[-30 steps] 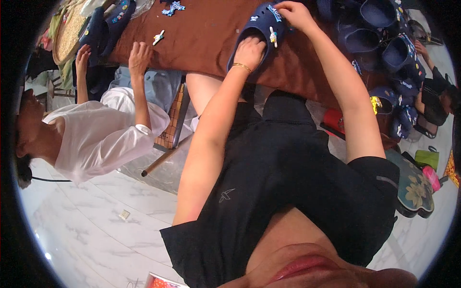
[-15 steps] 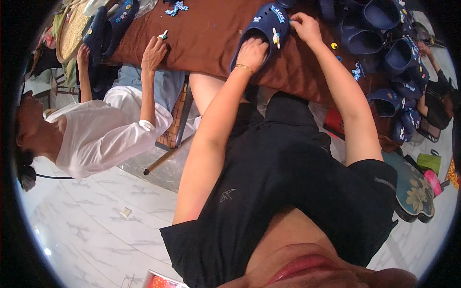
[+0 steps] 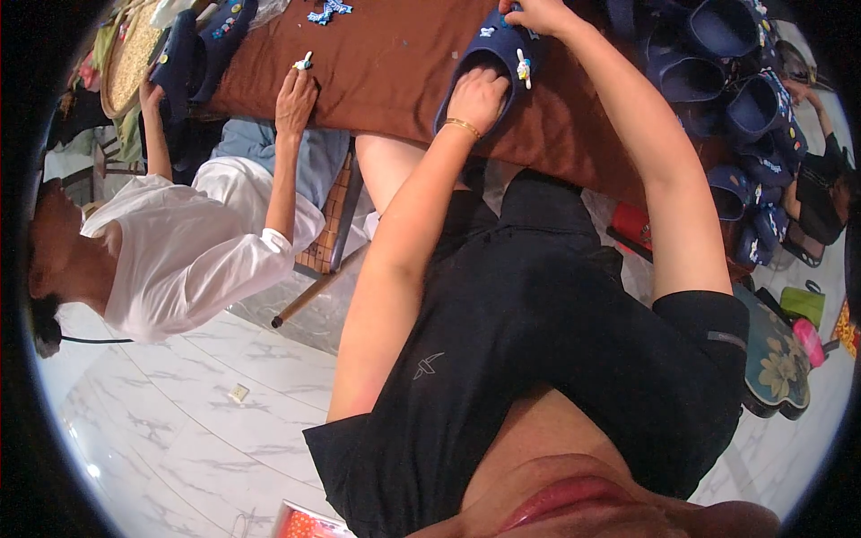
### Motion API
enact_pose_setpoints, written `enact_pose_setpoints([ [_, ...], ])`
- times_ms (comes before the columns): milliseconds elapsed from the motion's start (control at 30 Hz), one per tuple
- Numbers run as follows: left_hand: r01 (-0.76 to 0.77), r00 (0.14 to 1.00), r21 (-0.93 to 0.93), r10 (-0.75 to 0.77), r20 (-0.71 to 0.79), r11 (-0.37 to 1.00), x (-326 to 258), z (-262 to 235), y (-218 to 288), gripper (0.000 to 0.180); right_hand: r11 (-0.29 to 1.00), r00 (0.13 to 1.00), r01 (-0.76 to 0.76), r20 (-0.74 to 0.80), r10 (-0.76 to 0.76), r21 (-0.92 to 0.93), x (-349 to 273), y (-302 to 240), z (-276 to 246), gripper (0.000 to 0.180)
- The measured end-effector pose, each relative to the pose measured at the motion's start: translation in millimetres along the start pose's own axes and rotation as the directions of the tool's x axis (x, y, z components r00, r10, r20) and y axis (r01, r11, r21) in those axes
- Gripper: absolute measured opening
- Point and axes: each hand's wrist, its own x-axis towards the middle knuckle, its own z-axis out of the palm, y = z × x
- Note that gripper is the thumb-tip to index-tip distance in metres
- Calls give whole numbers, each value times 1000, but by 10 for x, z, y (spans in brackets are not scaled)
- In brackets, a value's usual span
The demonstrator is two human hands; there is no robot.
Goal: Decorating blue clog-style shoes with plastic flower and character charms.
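Note:
A navy blue clog (image 3: 460, 67) lies on the brown cloth in front of me, toe pointing away. A white figure charm (image 3: 523, 69) and a smaller pale charm (image 3: 487, 31) decorate its upper. My left hand (image 3: 478, 97), with a gold bangle at the wrist, is inside the foot opening, fingers bent and their tips hidden. Over the toe end, my right hand (image 3: 538, 16) has its thumb and fingers closed together against the upper. Whatever small thing it pinches there is hidden.
Navy clogs (image 3: 722, 31) are piled at the right of the brown-clothed table (image 3: 377, 54). On the left, a co-worker in white (image 3: 188, 242) touches a white charm (image 3: 303, 61). Blue charms (image 3: 330, 11) lie farther back, near a basket of pale pieces (image 3: 134, 58).
My right hand has moved left and farther away, from the clog's right side onto its toe end. My left hand remains inside the opening.

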Motion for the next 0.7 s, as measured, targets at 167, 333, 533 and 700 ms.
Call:
enact_pose_setpoints([
  [167,1,1000,-10,-1,-3,1000,4,-14,13,7,952,942,-236,194,273,-196,169,-151,-77,36],
  [333,10,1000,-18,-10,-5,1000,-12,-60,24,8,865,843,-330,295,450,-378,375,-408,-175,57],
  [533,0,1000,-5,1,29,1000,-49,-16,-19,14,910,894,-381,185,408,-165,169,-364,-140,49],
  [700,-8,994,37,4,106,999,133,20,116,18,984,851,-128,-495,172,122,-870,237,384,18],
])
